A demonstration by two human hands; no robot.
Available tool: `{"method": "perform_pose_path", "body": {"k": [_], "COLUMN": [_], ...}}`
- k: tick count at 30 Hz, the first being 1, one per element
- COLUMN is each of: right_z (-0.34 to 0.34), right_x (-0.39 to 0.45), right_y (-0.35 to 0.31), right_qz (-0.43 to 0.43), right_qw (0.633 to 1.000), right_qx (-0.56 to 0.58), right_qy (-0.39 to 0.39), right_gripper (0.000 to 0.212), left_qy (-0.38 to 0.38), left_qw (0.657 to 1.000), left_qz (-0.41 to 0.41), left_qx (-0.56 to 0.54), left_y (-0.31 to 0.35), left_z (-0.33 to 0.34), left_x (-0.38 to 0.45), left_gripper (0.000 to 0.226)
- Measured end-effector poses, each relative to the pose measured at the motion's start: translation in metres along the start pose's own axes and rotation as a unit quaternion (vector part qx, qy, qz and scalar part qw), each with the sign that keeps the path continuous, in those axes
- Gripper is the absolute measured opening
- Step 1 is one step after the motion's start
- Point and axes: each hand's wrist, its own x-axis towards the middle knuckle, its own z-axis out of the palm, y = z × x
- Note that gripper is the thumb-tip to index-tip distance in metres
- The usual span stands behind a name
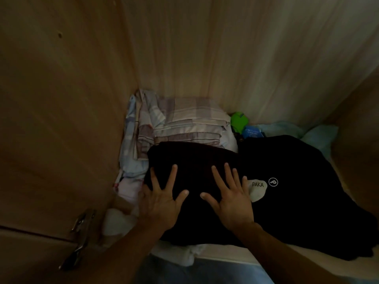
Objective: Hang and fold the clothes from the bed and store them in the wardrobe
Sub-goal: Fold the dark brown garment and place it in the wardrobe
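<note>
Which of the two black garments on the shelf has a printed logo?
The right-hand black garment, marked PAKA. The left-hand black garment, under both flat hands, shows no print.

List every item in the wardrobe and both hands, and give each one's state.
black garment: folded, on the shelf, pressed under both hands
second black garment: lying flat, PAKA label showing
checked linen: folded, stacked at the back
green item: wedged at the back wall
left hand: flat, fingers spread
right hand: flat, fingers spread
wardrobe door: open

Dim, grainy wide-angle view, edges bent and darkened, black fabric detail lost in shadow.
</note>
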Motion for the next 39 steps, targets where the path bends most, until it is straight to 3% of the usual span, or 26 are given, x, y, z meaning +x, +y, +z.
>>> {"method": "perform_pose_path", "body": {"k": [7, 10, 13, 16, 20, 28, 31, 35, 39], "right_z": [-0.007, -0.022, -0.03, -0.031, -0.037, -0.014, -0.011, -0.046, -0.117], "right_x": [0.001, -0.006, -0.04, -0.077, -0.074, -0.049, -0.048, -0.046, -0.056], "right_y": [-0.004, -0.017, -0.035, -0.039, -0.028, -0.026, -0.022, -0.024, -0.029], "right_qz": [0.014, 0.025, 0.006, -0.001, 0.004, 0.009, 0.016, 0.011, 0.013], "right_qw": [0.999, 0.999, 1.0, 0.997, 0.988, 0.988, 0.988, 0.979, 0.985], "right_qx": [-0.039, -0.022, -0.01, -0.033, -0.049, -0.063, -0.055, 0.0, 0.094], "right_qy": [-0.018, -0.029, -0.003, -0.073, -0.144, -0.144, -0.141, -0.205, -0.147], "right_gripper": [0.082, 0.075, 0.073, 0.081, 0.094, 0.093, 0.093, 0.097, 0.095], "left_qy": [0.002, 0.016, 0.074, 0.089, 0.055, -0.03, -0.079, -0.174, -0.111], "left_qw": [1.0, 0.999, 0.991, 0.983, 0.987, 0.988, 0.986, 0.975, 0.98], "left_qz": [-0.004, -0.003, 0.03, 0.101, 0.136, 0.131, 0.124, 0.116, 0.131], "left_qx": [-0.006, 0.047, 0.106, 0.125, 0.06, 0.074, 0.077, 0.068, 0.1], "left_y": [-0.002, 0.0, 0.003, 0.009, 0.014, 0.004, 0.006, 0.009, 0.014], "left_z": [0.002, -0.007, -0.018, -0.021, -0.004, 0.007, 0.005, -0.037, -0.1], "left_x": [0.001, -0.009, -0.022, -0.039, -0.073, -0.042, -0.035, -0.036, -0.069], "left_gripper": [0.078, 0.079, 0.08, 0.075, 0.072, 0.072, 0.072, 0.078, 0.08]}}
